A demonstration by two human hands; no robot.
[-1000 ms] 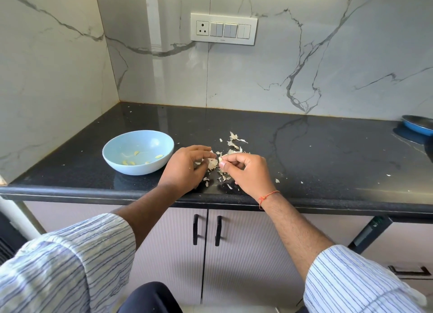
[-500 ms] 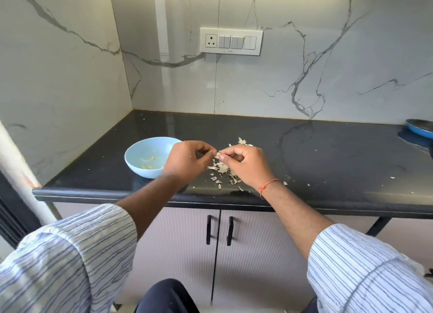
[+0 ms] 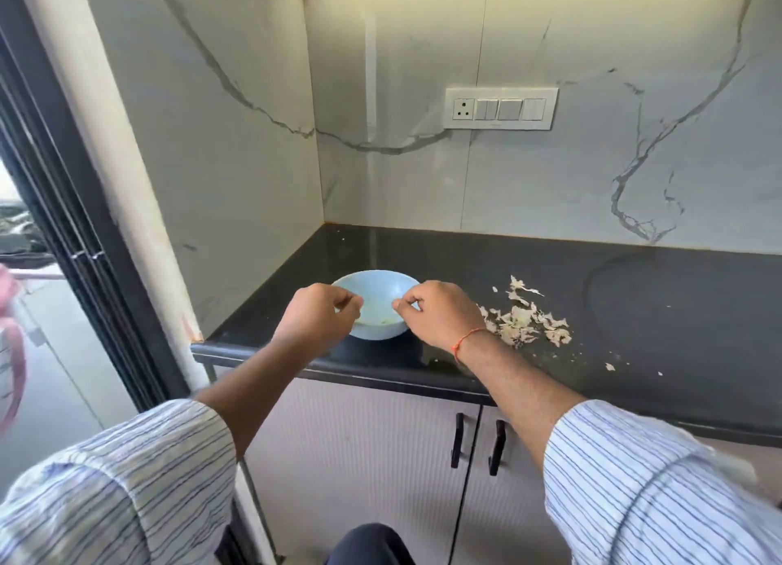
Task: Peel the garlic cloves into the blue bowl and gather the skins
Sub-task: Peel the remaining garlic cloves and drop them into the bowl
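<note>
We are working at the black worktop (image 3: 423,264), bringing both hands over the blue bowl (image 3: 372,287) at its near left, which reads as the drop of a peeled clove, while the skins (image 3: 522,323) are lying heaped just right of the bowl. The left hand (image 3: 317,319) and right hand (image 3: 440,315) are each curling into a pinching grip, though we cannot tell what either is holding. Half a second ago both were pinching together over the skins; next we are likely needing to gather that heap.
</note>
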